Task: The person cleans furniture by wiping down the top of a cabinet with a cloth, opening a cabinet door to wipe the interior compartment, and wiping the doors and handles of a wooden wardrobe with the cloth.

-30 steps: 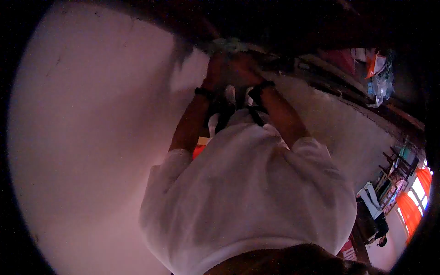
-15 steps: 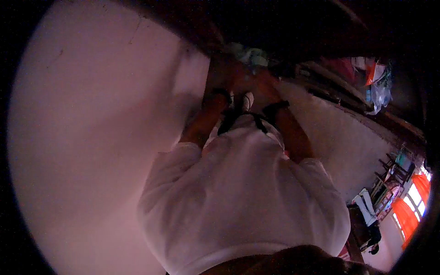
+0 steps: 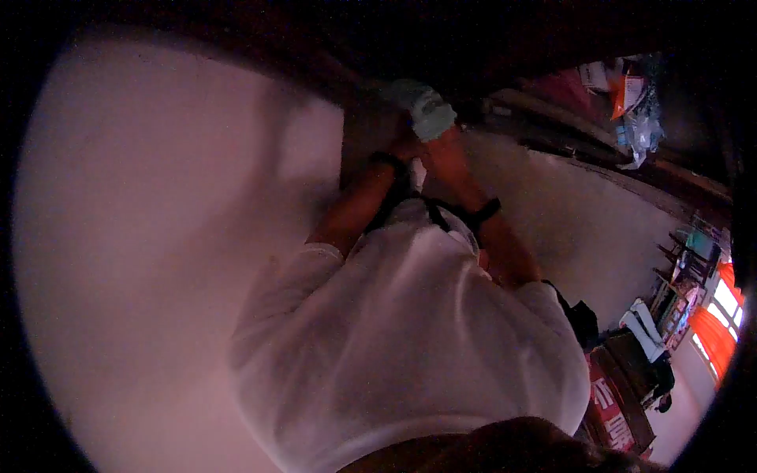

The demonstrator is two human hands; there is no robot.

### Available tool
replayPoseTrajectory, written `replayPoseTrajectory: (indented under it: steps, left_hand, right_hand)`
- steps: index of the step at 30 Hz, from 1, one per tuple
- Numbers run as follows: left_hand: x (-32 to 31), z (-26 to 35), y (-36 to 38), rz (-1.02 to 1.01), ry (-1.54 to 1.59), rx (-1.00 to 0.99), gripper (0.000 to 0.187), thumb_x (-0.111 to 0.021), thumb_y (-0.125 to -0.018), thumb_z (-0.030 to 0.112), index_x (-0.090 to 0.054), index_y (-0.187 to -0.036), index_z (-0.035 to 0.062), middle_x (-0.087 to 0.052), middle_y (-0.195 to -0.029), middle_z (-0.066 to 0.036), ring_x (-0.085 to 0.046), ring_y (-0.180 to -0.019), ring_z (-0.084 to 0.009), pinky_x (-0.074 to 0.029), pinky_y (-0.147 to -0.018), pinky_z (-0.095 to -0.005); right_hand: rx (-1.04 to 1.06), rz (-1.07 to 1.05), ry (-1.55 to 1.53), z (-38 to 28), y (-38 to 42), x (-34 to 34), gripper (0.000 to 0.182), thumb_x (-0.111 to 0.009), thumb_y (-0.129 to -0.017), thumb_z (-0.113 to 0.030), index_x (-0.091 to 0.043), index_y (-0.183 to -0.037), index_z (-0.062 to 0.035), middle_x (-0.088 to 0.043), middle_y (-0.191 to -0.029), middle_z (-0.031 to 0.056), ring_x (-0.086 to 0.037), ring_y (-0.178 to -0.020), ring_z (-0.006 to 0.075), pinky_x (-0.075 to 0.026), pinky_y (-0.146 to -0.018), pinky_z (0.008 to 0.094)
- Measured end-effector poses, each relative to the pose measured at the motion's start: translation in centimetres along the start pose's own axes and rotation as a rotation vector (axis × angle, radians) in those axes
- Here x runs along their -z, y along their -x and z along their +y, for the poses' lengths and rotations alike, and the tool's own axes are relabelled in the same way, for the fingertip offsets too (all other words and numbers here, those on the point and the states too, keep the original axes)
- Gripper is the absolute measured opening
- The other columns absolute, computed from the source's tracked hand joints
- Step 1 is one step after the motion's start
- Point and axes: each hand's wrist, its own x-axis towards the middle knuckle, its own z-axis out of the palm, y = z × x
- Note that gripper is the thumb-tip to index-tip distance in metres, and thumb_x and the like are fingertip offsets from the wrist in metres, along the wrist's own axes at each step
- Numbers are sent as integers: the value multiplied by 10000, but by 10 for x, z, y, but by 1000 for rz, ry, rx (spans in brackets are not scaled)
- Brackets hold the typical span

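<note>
Ahead of my body, in dim light, both arms reach down and forward. My right hand (image 3: 448, 154) is at a crumpled pale green item, seemingly a cloth (image 3: 432, 117), which covers its fingers; it appears to grip it. Just left of it, my left hand (image 3: 406, 145) is dark and blurred, so its fingers cannot be made out. A dark band (image 3: 482, 211) circles the right wrist, and another band (image 3: 386, 162) the left. Below the hands a pale shoe (image 3: 418, 175) shows in part.
A pale wall (image 3: 173, 197) fills the left. On the right, a dark wooden shelf (image 3: 670, 169) holds a clear plastic bag (image 3: 643, 138) and packets. Farther off stand a red printed box (image 3: 611, 406), a cluttered rack (image 3: 682, 276) and a window with an orange curtain (image 3: 714, 339).
The pale green cloth has come nearer, now over my right hand's fingers. My hands have drawn closer together. The view has shifted slightly, bringing the red box into sight.
</note>
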Motion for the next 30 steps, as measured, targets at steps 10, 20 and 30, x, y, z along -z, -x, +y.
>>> replayPoseTrajectory:
  steps: [10,20,30]
  left_hand:
    - [38,27,-28,-50,59,8,615,-681,-784,344,-533,-1290,28,-538,-1300,-200,-524,-1164,-382,-362,-1053,-451]
    - [97,-92,-29,-68,-356,-229,446,-612,-802,176,-563,-1205,-8,-578,-1209,-240,-541,-1104,-392,-446,-924,-474]
    - [134,-77,-16,-193,1505,459,450,-495,-991,289,-416,-1387,90,-596,-1226,-162,-626,-1012,-277,-527,-873,-455]
  right_hand:
    - [195,237,448,12,13,53,509,-645,-863,-290,-500,-1260,-7,-508,-1234,288,-475,-1144,492,-353,-1005,622]
    - [33,461,483,-13,-81,114,531,-672,-826,-350,-533,-1148,48,-535,-1167,258,-481,-1129,439,-380,-988,547]
    - [-238,270,220,-8,-69,68,492,-710,-817,-175,-489,-1208,26,-579,-1101,221,-573,-1005,381,-473,-876,452]
